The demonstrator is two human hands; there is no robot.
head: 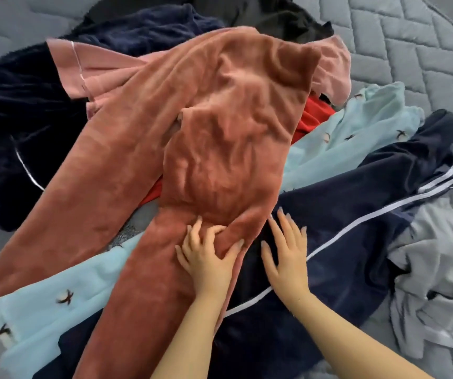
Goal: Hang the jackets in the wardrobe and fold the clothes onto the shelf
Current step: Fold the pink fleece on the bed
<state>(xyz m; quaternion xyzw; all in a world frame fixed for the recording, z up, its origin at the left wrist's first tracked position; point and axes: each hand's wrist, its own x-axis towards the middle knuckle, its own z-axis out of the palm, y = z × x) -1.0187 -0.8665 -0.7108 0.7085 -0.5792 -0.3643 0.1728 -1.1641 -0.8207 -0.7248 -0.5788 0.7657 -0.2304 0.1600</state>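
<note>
Your left hand pinches a fold of the rust fleece trousers, fingers curled into the cloth; your right hand lies flat and spread on the navy striped track pants, gripping nothing. The trousers sprawl across the heap on the quilted bed. Risk: pulling from that one pinch likely drags the light blue printed garment and red item underneath along, since the legs overlap them. A one-sided grip could also let the fleece bunch and fold crooked.
</note>
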